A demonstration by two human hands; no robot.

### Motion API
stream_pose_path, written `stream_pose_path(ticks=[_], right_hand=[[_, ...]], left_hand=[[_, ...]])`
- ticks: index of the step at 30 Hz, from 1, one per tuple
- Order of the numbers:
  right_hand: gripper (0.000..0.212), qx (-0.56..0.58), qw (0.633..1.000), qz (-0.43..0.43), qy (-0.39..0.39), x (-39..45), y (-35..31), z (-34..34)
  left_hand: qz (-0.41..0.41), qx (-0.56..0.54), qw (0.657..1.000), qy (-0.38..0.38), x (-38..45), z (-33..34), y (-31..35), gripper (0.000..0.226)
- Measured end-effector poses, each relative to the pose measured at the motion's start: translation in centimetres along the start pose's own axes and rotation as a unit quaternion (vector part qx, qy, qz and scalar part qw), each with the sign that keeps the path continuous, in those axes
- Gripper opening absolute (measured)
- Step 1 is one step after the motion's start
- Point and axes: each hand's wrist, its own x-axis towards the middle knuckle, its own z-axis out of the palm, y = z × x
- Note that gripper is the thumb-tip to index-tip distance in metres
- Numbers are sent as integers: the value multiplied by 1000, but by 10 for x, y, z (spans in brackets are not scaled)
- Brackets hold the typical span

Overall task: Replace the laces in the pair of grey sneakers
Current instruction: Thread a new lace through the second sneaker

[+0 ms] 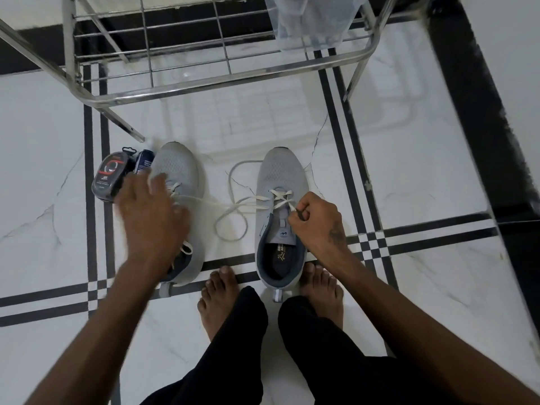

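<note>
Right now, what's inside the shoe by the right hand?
Inside the right sneaker you can see a dark insole with printed writing. The toe end is hidden under the tongue and white lace.

Two grey sneakers stand on the white floor, toes pointing away. The right hand pinches the lace tip above the right sneaker. The left hand, blurred, seems to hover spread over the left sneaker. A loose white lace loops between them.
</note>
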Motion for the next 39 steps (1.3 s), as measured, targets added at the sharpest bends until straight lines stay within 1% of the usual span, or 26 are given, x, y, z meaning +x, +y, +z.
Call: stream_pose_path(ticks=[2, 4, 5, 7, 10, 14, 15, 17, 18, 19, 20, 22, 23, 25, 27, 28, 29, 30, 31, 32, 33, 34, 35, 36, 38, 39], right_hand=[[15, 3, 1000, -5, 1, -1, -1, 2], [14, 8, 1000, -1, 1, -2, -1, 3], [14, 8, 1000, -1, 2, -2, -2, 3], [14, 6, 1000, 2, 3, -1, -1, 3], [14, 3, 1000, 10, 9, 0, 1, 1], [16, 0, 1000, 1, -6, 0, -2, 8], [16, 1, 1000, -5, -10, -1, -4, 10], [17, 8, 1000, -8, -13, -2, -7, 14], [17, 12, 1000, -6, -10, -2, -7, 14], [16, 13, 1000, -2, -10, -3, -7, 14], [16, 11, 1000, 0, -9, -3, -6, 14], [16, 7, 1000, 8, -6, -3, -3, 12], [16, 7, 1000, 13, -8, -4, -2, 9], [13, 4, 1000, 15, -9, -5, -3, 3], [12, -45, 999, -18, -4, -6, -8, -3], [13, -62, 997, -47, 3, -7, -11, -6], [14, -47, 996, -74, 1, -8, -19, -7], [14, 6, 996, -92, -23, -8, -29, -9], [18, 83, 989, -96, -78, -8, -44, -10], [27, 164, 970, -91, -157, -9, -62, -11], [40, 216, 946, -82, -229, -10, -78, -11], [49, 228, 931, -85, -272, -11, -93, -11], [49, 221, 926, -102, -288, -12, -103, -10], [38, 213, 928, -124, -279, -14, -111, -12], [8, 229, 936, -144, -228, -17, -113, -23], [5, 244, 938, -139, -203, -18, -109, -29]], left_hand=[[123, -57, 990, -29, 1, 9, 34, 53], [182, -91, 973, -111, 2, 24, 68, 48], [192, -78, 967, -147, 4, 32, 80, 44], [172, -57, 965, -188, 9, 42, 87, 31], [150, -88, 963, -206, 13, 41, 65, 16], [145, -125, 956, -221, 7, 34, 33, 23], [139, -130, 958, -215, 7, 35, 32, 30], [113, -165, 964, -173, 13, 38, 38, 41], [99, -194, 963, -160, 19, 42, 42, 37], [91, -220, 956, -170, 24, 46, 48, 27], [84, -232, 946, -208, 29, 48, 54, 22], [64, -221, 920, -317, 36, 51, 63, 34], [57, -204, 912, -350, 38, 49, 64, 38], [86, -146, 925, -341, 46, 35, 60, 34], [114, -108, 950, -271, 55, 10, 48, 26], [113, -132, 956, -235, 57, -4, 44, 20], [94, -199, 953, -207, 59, -22, 43, 13], [57, -308, 931, -189, 58, -37, 46, 8], [6, -430, 883, -189, 57, -52, 53, 7], [-37, -537, 816, -210, 57, -65, 60, 11], [-69, -613, 750, -238, 56, -74, 69, 16], [-95, -658, 700, -259, 56, -81, 78, 20], [-122, -689, 661, -272, 57, -86, 85, 23], [-151, -716, 624, -276, 59, -91, 89, 26], [-214, -765, 546, -267, 63, -97, 88, 29], [-249, -788, 502, -255, 64, -97, 84, 30]])
